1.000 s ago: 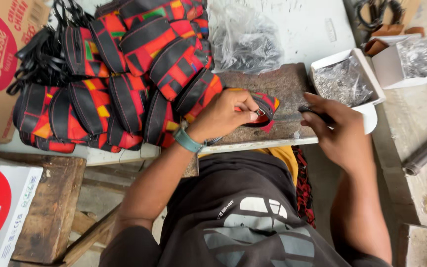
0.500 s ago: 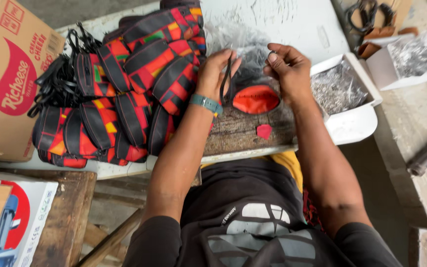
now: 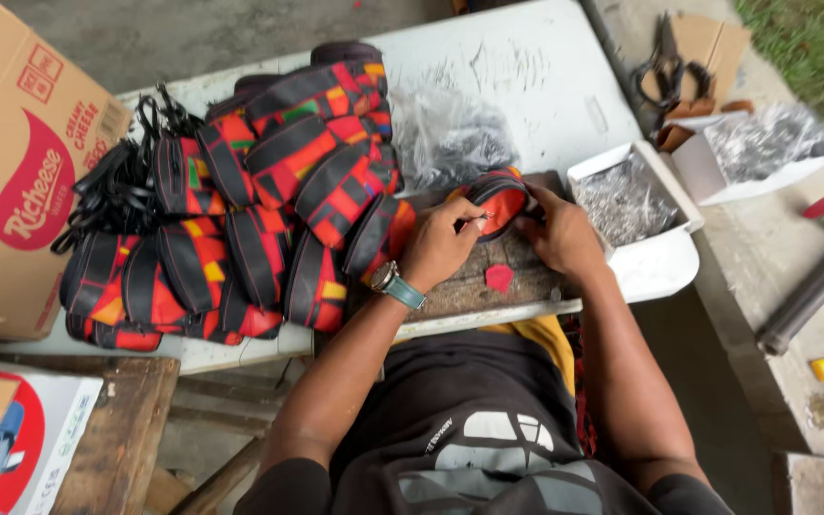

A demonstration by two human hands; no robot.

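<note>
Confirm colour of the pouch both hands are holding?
Orange-red with black trim, seen in the head view: pouch held between left hand and right hand.

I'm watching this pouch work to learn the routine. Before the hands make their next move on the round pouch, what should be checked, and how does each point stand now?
1. Both hands on the pouch: ok. The left hand and the right hand hold the round red pouch from either side.
2. Pouch supported: ok, it is over the dark work board.
3. Small part pinched in the left fingers: cannot tell, too small.
4. Box of metal parts within reach: ok, beside the right hand.
5. Loose red scrap clear of the grip: ok, it lies apart on the board.
6. Pile of finished pouches clear: ok, left of the hands.
</note>
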